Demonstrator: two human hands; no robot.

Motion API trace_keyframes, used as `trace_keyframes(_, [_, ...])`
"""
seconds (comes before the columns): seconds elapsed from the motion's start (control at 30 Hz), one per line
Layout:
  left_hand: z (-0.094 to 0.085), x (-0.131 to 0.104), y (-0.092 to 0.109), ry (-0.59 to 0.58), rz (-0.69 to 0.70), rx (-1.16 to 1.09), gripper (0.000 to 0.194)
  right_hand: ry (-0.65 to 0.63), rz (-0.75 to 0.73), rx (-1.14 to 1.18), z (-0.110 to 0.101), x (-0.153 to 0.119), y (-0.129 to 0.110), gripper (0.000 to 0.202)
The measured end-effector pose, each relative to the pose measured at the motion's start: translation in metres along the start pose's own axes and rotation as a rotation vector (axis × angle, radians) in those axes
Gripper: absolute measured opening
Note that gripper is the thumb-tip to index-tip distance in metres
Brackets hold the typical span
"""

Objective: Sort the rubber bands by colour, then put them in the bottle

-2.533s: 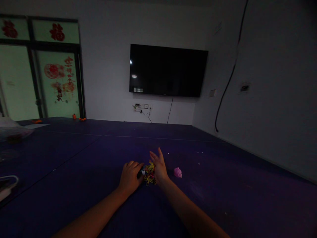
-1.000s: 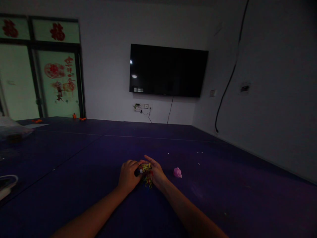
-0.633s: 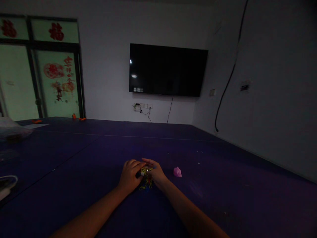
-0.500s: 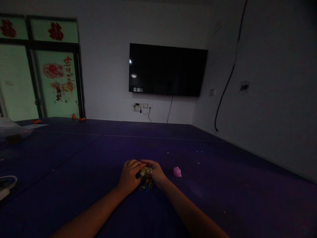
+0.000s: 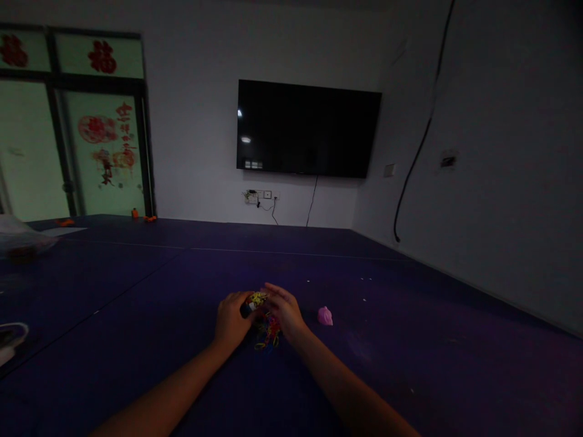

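Observation:
My left hand (image 5: 232,320) is wrapped round a small clear container (image 5: 255,300) with yellow bands showing in it and something dark at its near end. Close against its right side is my right hand (image 5: 285,309), its upper fingers stretched out and its lower ones near the container's mouth; whether it grips anything is hard to see. Below and between the hands, a loose pile of coloured bands (image 5: 269,332), red, yellow and blue, lies on the purple surface (image 5: 237,388). A pink crumpled-looking object (image 5: 325,315) lies to the right of my right hand.
Small white bits (image 5: 364,299) lie beyond the pink object. At the left edge are a white-rimmed item (image 5: 13,343) and a clear plastic bag (image 5: 22,237). Orange objects (image 5: 150,218) sit at the far left. A television (image 5: 307,128) hangs on the wall.
My left hand and the container have shifted slightly left and up. My right hand's fingers have lifted and spread. More red bands show in the pile.

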State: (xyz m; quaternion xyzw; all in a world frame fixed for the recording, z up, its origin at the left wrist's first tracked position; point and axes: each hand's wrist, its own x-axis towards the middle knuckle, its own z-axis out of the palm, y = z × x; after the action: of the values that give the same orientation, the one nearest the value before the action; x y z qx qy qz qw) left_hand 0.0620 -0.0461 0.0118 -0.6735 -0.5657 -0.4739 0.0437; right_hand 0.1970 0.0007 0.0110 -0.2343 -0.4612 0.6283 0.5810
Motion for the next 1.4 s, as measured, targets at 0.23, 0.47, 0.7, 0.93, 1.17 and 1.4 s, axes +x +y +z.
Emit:
trace_keyframes(0.23, [0.001, 0.002, -0.004, 0.137, -0.182, -0.172, 0.039, 0.01, -0.145, -0.266, -0.005, 0.001, -0.002, 0.038])
trace_keyframes(0.47, [-0.006, 0.004, 0.0, 0.292, -0.337, -0.34, 0.048, 0.034, -0.349, -0.611, -0.004, -0.008, -0.004, 0.04])
trace_keyframes(0.7, [-0.006, 0.006, -0.004, 0.353, -0.44, -0.38, 0.047, 0.106, -0.198, -1.214, -0.016, -0.014, -0.003, 0.056])
trace_keyframes(0.93, [-0.004, 0.006, -0.006, 0.357, -0.441, -0.432, 0.045, -0.272, -0.289, -1.016, 0.006, -0.028, 0.001, 0.06])
trace_keyframes(1.17, [-0.009, 0.006, -0.003, 0.378, -0.451, -0.388, 0.041, -0.87, -0.524, -1.275, 0.014, -0.054, -0.03, 0.054])
trace_keyframes(1.4, [-0.009, 0.006, 0.0, 0.377, -0.45, -0.366, 0.04, -0.878, -0.686, -1.454, 0.018, -0.045, -0.018, 0.05])
